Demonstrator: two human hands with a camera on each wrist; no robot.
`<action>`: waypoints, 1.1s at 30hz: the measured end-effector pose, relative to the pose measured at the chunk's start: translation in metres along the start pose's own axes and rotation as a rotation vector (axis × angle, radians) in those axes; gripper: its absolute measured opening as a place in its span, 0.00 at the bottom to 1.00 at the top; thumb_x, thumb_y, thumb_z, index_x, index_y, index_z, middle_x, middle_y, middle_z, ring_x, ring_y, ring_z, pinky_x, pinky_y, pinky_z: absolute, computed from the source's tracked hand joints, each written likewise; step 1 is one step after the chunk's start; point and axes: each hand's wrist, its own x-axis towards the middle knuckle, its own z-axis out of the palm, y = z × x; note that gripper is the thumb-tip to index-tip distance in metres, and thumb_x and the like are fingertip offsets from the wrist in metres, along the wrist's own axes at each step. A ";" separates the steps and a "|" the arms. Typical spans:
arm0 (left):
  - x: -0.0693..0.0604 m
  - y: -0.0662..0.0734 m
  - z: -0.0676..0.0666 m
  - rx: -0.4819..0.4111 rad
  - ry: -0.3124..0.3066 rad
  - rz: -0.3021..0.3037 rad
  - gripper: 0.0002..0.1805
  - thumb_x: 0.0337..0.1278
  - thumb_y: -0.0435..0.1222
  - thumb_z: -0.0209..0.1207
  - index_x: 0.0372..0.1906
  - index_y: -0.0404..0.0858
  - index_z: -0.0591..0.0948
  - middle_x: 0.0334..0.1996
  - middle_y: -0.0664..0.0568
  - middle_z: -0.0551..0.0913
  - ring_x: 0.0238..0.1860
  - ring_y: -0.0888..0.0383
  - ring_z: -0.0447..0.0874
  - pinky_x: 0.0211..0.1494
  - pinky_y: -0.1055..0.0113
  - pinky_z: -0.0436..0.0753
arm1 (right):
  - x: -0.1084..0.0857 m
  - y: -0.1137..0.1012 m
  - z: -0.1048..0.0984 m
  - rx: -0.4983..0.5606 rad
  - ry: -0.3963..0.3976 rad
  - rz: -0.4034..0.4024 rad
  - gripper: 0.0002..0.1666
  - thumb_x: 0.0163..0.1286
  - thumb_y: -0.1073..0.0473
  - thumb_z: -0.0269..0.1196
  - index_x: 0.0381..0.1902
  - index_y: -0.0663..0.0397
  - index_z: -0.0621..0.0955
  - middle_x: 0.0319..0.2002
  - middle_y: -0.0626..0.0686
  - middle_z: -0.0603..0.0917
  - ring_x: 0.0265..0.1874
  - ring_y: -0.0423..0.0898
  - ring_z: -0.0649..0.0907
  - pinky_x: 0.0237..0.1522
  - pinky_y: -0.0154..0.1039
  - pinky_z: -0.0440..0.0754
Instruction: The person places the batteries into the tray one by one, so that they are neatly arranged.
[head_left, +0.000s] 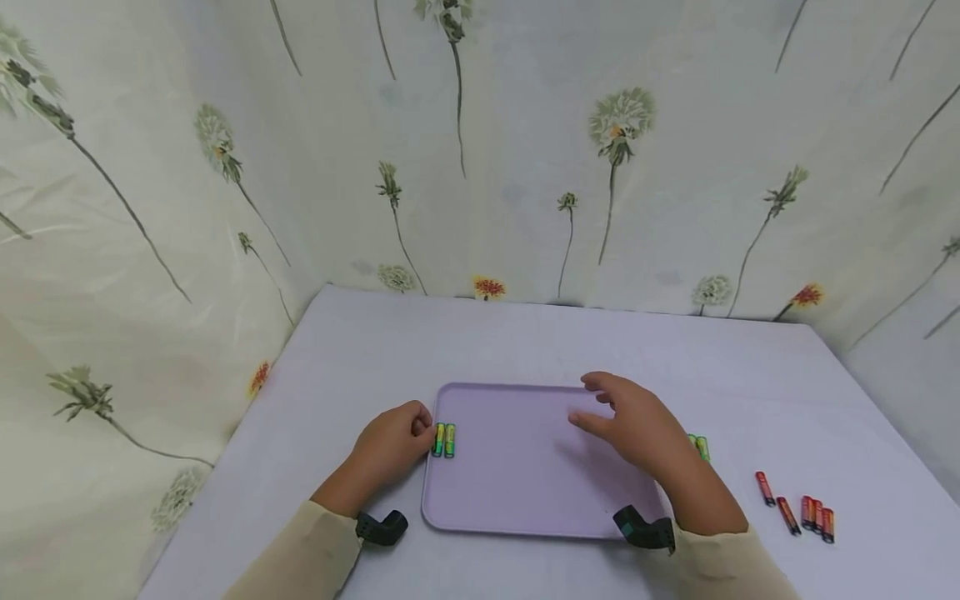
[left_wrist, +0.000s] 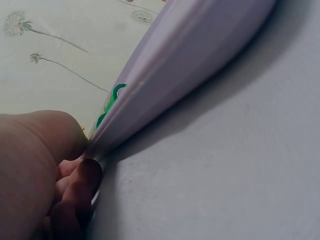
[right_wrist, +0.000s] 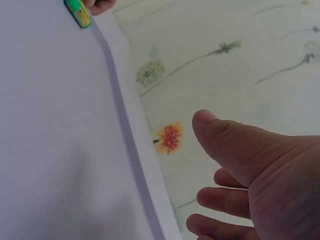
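A shallow purple tray point(head_left: 517, 483) lies on the white-covered table. At its left edge my left hand point(head_left: 393, 446) pinches the rim; in the left wrist view the thumb point(left_wrist: 60, 132) meets the rim, with curled fingers below it. Two green-and-yellow batteries point(head_left: 449, 441) lie side by side in the tray, right beside that hand. Over the tray's right part my right hand point(head_left: 633, 425) hovers with fingers spread and nothing held. Part of a green battery point(right_wrist: 78, 12) shows in the right wrist view.
More green batteries point(head_left: 702, 447) lie right of the tray, partly hidden by my right forearm. Farther right are several red-and-black batteries point(head_left: 817, 515), some grouped and others apart. A flower-patterned cloth point(head_left: 510, 167) hangs behind the table.
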 end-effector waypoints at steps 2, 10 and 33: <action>0.000 0.000 0.000 -0.004 0.002 -0.005 0.05 0.70 0.43 0.62 0.39 0.47 0.80 0.28 0.60 0.79 0.32 0.60 0.76 0.38 0.63 0.74 | -0.002 0.003 -0.002 -0.001 0.002 0.006 0.42 0.69 0.35 0.68 0.73 0.50 0.74 0.67 0.58 0.81 0.65 0.62 0.80 0.59 0.63 0.77; -0.002 0.000 0.001 -0.001 0.001 -0.015 0.05 0.70 0.43 0.62 0.39 0.48 0.80 0.28 0.60 0.79 0.32 0.60 0.76 0.38 0.63 0.74 | -0.012 0.019 -0.009 -0.002 -0.013 0.064 0.43 0.70 0.37 0.69 0.74 0.52 0.72 0.69 0.61 0.79 0.67 0.65 0.78 0.60 0.66 0.77; 0.000 -0.001 0.001 0.010 0.000 -0.006 0.06 0.70 0.44 0.63 0.39 0.48 0.80 0.28 0.61 0.79 0.32 0.60 0.76 0.38 0.63 0.74 | -0.032 0.068 -0.019 -0.071 -0.055 0.117 0.51 0.67 0.32 0.69 0.75 0.58 0.70 0.70 0.70 0.74 0.68 0.71 0.73 0.62 0.73 0.71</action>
